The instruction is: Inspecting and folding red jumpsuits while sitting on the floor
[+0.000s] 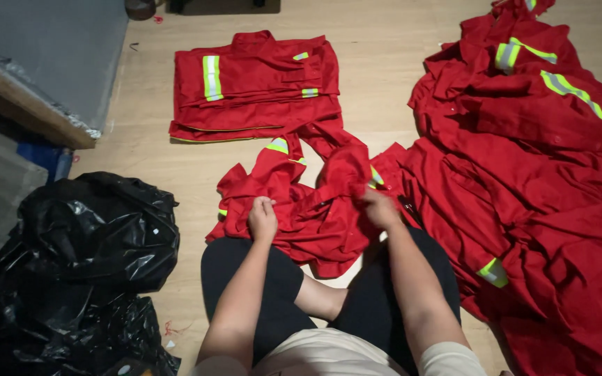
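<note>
Hands work a crumpled red garment [315,202] lying on the wooden floor [377,63] against the person's knees: the left hand [262,218] is closed on a fold of its cloth, the right hand [380,207] pinches another. Beyond it lies a folded stack of red garments [256,83]; a loose red heap [538,174] spreads to the right, black plastic bags [92,237] to the left.

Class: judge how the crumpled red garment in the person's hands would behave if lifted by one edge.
The crumpled red garment probably flops and drapes; it already lies in soft folds. Likely light, since the left hand and right hand bunch it easily. Unlikely to slide; the cloth looks matte.
</note>
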